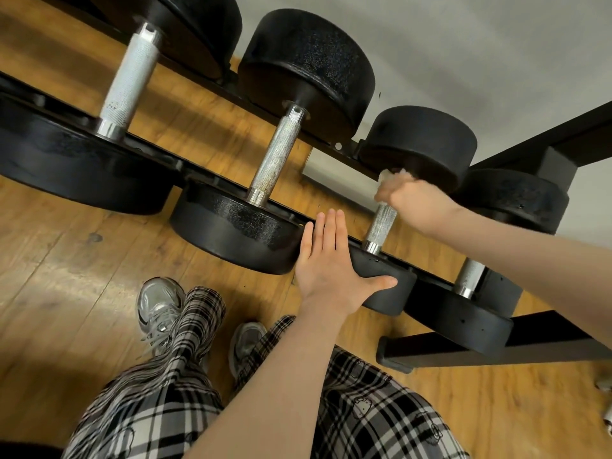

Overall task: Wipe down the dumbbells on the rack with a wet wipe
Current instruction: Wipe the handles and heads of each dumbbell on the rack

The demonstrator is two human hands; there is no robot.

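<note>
The third dumbbell [385, 223] from the left lies across the black rack [526, 349], its knurled handle pointing away from the person. The right hand [415, 202] grips the far end of this handle, fingers curled round a white wet wipe [392, 175] just beside the far head. The left hand [326, 265] lies flat on the near head, fingers straight and pressed together, thumb spread along its edge. Left of this dumbbell sits a larger dumbbell [276, 157].
</note>
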